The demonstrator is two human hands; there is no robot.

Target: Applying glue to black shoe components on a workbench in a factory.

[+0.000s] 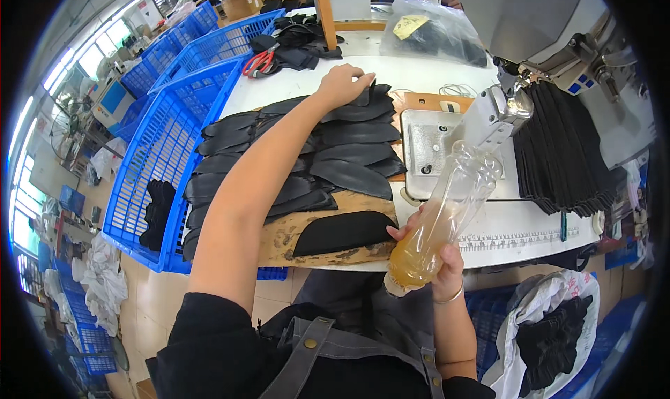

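Note:
My right hand (pixel 447 273) is wrapped around a clear plastic bottle (pixel 453 190). The bottle is tilted, its narrow capped end low and to the left, and yellowish liquid has gathered in that end. Under the capped end's left side lies a single matte black curved piece (pixel 345 233) on a worn wooden board (pixel 279 249). My left arm reaches across overlapping rows of shiny black curved pieces (pixel 352 177). At their far right corner my left hand (pixel 342 85) has its fingers closed on the end of a black piece (pixel 361 96).
A sewing machine (pixel 488 116) stands at the right, beside a stack of black strips (pixel 558 148). A ruler tape (pixel 516 238) runs along the front edge. Red-handled scissors (pixel 259 62) lie at the back left. Blue crates (pixel 167 148) flank the table; a white sack (pixel 509 340) sits lower right.

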